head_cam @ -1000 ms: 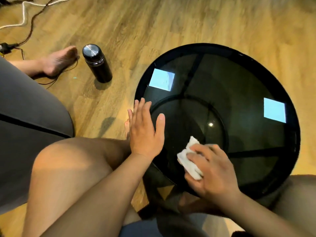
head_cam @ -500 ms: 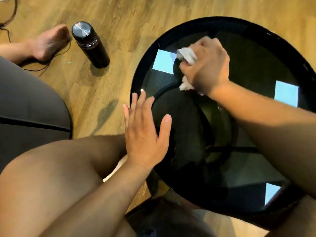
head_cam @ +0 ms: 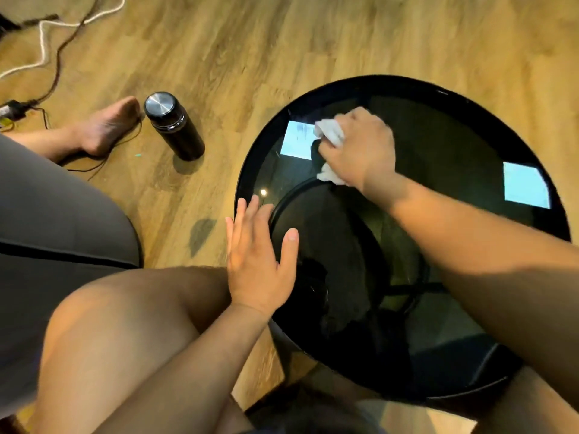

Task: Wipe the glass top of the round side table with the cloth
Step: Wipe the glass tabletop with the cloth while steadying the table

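The round side table (head_cam: 454,136) has a dark glass top in a black rim and stands on a wooden floor. My right hand (head_cam: 360,148) reaches across to the far left part of the glass and grips a crumpled white cloth (head_cam: 329,133), pressing it onto the glass. My left hand (head_cam: 257,255) lies flat with straight fingers on the near left rim of the table. Bright window reflections show on the glass.
A black flask with a steel lid (head_cam: 172,123) stands on the floor left of the table. A bare foot (head_cam: 103,130) and cables (head_cam: 47,48) lie further left. A grey cushion (head_cam: 47,230) is at the left, my bare knee (head_cam: 125,324) below.
My right hand carried the cloth from the near edge of the glass to the far left part and stays there. My left hand has kept its place on the rim.
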### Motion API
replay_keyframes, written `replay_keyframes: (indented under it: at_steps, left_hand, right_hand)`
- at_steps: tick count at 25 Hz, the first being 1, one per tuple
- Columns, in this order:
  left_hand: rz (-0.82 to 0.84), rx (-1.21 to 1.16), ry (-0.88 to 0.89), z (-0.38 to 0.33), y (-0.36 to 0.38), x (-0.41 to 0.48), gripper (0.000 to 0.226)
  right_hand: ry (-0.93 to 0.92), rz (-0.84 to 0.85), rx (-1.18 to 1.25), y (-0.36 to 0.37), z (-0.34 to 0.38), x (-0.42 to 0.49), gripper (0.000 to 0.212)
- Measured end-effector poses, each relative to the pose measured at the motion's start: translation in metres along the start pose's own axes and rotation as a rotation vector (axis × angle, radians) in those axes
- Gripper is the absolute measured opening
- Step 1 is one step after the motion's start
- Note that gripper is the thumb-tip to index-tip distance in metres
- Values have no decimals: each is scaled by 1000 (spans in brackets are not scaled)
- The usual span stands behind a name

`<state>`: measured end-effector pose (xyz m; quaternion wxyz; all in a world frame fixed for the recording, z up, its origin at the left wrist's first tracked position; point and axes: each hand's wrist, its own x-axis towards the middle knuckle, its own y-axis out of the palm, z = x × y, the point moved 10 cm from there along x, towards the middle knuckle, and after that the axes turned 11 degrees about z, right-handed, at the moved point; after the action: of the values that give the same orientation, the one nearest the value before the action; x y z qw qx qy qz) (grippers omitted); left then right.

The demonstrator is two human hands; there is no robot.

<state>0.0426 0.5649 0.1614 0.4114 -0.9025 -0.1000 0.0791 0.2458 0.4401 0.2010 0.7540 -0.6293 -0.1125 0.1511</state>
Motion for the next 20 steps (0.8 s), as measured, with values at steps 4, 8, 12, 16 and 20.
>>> replay_keyframes:
  at_steps: [4,8,12,16,20]
  left_hand:
    - [3,19,3,-3,-1,0,60]
    - [5,45,10,-2,1,-3,60]
    - [11,124,23,-5,3,-2,62]
    - [19,64,31,-2,4,-2,61]
    - [8,12,39,-3,1,-3,59]
  right_hand:
    - [-10,-76,141,-7,-25,-170,15]
    - [26,-1,93,2,-48,-284,33]
    - [-54,-67,30,-1,-39,-241,23]
    - [13,-76,-57,-1,-39,-132,21]
    - [73,-67,-79,-10,-51,-17,32]
